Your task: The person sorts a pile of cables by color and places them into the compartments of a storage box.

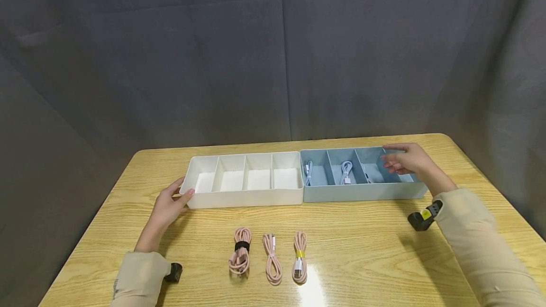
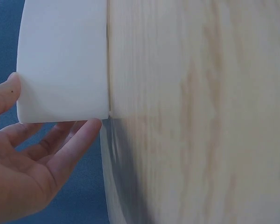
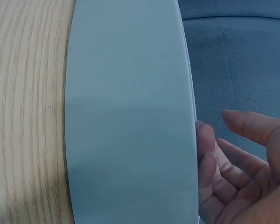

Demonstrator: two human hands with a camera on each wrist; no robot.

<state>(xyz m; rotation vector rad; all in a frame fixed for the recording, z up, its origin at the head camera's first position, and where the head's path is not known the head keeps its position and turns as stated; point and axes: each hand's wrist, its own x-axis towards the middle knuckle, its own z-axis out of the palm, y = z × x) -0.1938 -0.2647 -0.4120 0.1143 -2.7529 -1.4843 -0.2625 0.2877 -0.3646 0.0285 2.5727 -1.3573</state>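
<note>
My left hand [image 1: 167, 206] holds the left end of a white divided box [image 1: 247, 199]. In the left wrist view its thumb is at the rim and its fingers touch the box's end. A blue divided box [image 1: 362, 193] adjoins the white one on the right. Over its right-hand compartments hovers my right hand [image 1: 407, 159], fingers loosely bent, nothing seen in them. One blue cable [image 1: 308, 173] lies in the first blue compartment, and a coiled blue cable [image 1: 346, 172] in the second. Part of another cable [image 1: 367, 176] shows in the third; the front wall hides the rest.
Three bundled pink cables lie on the wooden table [image 1: 358, 250] in front of the boxes: one with a black strap [image 1: 242, 245], one with a pale tie [image 1: 271, 256], one with a yellow band [image 1: 300, 254]. A dark curtain [image 1: 213, 60] hangs behind.
</note>
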